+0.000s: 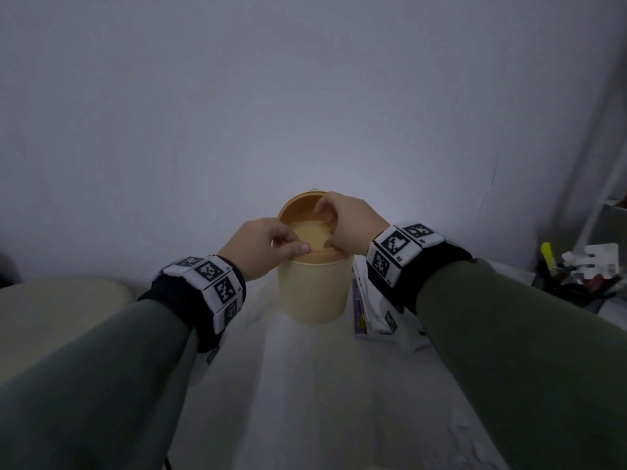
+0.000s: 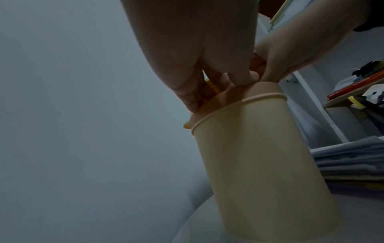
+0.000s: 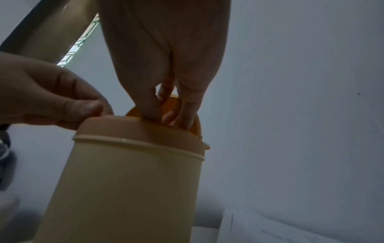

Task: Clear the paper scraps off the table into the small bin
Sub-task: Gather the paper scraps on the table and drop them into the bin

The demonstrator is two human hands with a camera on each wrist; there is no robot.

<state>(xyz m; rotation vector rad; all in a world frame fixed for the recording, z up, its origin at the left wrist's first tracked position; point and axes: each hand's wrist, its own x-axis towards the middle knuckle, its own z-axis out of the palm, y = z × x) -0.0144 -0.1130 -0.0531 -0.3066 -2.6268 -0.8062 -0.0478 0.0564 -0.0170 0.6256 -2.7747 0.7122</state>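
A small pale-yellow bin (image 1: 312,293) (image 2: 259,164) (image 3: 129,189) stands upright on the white table (image 1: 305,385), close to the wall. It carries an orange lid (image 1: 291,212) (image 3: 135,129) whose swing flap is tilted open. My left hand (image 1: 291,244) (image 2: 209,92) grips the lid's near rim, thumb on top. From the right, my right hand (image 1: 327,228) (image 3: 166,115) dips its thumb and fingers into the opening and pinches the flap. No paper scrap shows in either hand or on the table near the bin; the fingertips inside are hidden.
A stack of papers with a purple-edged booklet (image 1: 364,310) lies right of the bin. A dark pen holder (image 1: 576,283) full of clutter stands at the far right, below a white shelf (image 2: 353,98). A cream rounded cushion (image 1: 61,307) sits at the left.
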